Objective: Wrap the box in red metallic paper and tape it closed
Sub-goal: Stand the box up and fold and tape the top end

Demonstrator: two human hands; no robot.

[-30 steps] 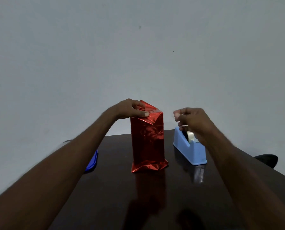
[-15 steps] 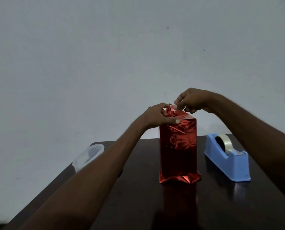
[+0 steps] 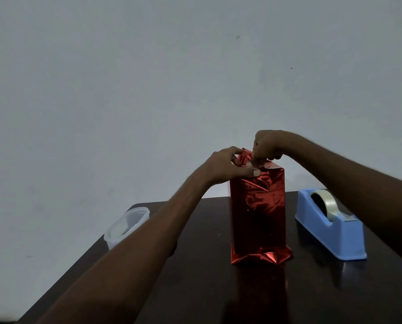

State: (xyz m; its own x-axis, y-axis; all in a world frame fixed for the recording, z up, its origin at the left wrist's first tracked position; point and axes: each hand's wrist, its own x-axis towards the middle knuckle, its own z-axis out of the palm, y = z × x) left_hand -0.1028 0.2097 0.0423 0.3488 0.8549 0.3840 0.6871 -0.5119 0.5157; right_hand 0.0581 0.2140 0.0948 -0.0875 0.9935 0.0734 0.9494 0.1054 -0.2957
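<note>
While my left hand (image 3: 226, 167) stays curled over the top left edge of the box (image 3: 257, 216), thumb laid along the front and fingers pinching the folded flap of red metallic paper (image 3: 243, 157), my right hand (image 3: 266, 146) has come over from the tape dispenser (image 3: 331, 226) and now sits on top of the box, fingertips bunched and pressing down just beside the left thumb. A second ago it was at the dispenser; half a second ago it was only arriving over the flap. I judge it is laying a strip of tape on the top fold, though the tape itself is too small and clear for me to see, so whether that hand pinches anything I cannot tell. The box stands upright near the middle of the dark table (image 3: 195, 288), its bottom fold flared out loose and likely untaped. A clear plastic tub (image 3: 125, 226) sits at the table's left edge.
</note>
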